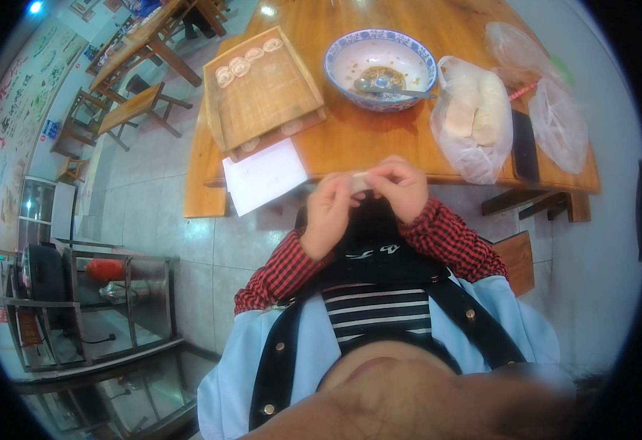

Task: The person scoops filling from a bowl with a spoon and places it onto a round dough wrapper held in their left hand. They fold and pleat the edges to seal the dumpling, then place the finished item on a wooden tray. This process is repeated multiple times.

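In front of my apron, by the table's near edge, my left hand (329,206) and my right hand (401,184) pinch a small pale piece of dough (360,181) between them. It looks like a folded dumpling wrapper, though the fingers cover much of it. Beyond my hands sits a blue-and-white bowl (335,71) with brown remnants at the bottom. A metal spoon (392,91) leans on its rim. Stacked pale dough wrappers (486,110) show inside a clear plastic bag (478,170) to the right. Several folded dumplings (240,66) lie along the far side of a wooden tray (266,104) on the left.
White paper (266,176) overhangs the edge of the wooden table (354,157). A dark phone (524,146) lies between the bag and another plastic bag (560,129). A wooden bench (204,192) runs along the left. Farther left are a metal-framed stand (125,297) and a stool (131,113).
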### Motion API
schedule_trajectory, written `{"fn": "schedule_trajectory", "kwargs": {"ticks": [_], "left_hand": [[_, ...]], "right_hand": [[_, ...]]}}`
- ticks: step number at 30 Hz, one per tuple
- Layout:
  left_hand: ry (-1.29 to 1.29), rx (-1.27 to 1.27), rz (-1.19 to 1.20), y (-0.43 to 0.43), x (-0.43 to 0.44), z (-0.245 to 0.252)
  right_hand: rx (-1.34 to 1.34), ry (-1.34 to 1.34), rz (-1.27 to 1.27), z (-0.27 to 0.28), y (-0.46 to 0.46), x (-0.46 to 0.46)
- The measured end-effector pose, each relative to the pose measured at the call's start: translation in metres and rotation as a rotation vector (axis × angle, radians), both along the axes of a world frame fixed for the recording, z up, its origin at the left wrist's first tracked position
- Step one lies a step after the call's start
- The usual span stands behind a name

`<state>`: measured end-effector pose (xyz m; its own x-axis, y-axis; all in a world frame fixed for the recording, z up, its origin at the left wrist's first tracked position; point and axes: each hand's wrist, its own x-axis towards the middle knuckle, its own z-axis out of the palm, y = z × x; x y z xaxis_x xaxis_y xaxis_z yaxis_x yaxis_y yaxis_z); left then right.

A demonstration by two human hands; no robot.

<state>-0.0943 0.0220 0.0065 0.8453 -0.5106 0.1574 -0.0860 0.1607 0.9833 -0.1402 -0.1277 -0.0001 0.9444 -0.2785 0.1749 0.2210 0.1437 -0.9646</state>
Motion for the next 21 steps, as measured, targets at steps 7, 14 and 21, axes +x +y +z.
{"fn": "schedule_trajectory", "kwargs": {"ticks": [7, 14, 21], "left_hand": [[0.085, 0.043, -0.023, 0.006, 0.001, 0.003], [0.108, 0.063, 0.023, 0.003, -0.002, 0.001], [-0.032, 0.145, 0.109, 0.006, -0.001, -0.005]], "right_hand": [[0.101, 0.021, -0.001, 0.001, -0.011, 0.0], [0.128, 0.027, 0.006, 0.0, -0.01, -0.001], [0.164, 0.031, 0.042, -0.001, -0.008, -0.002]]}}
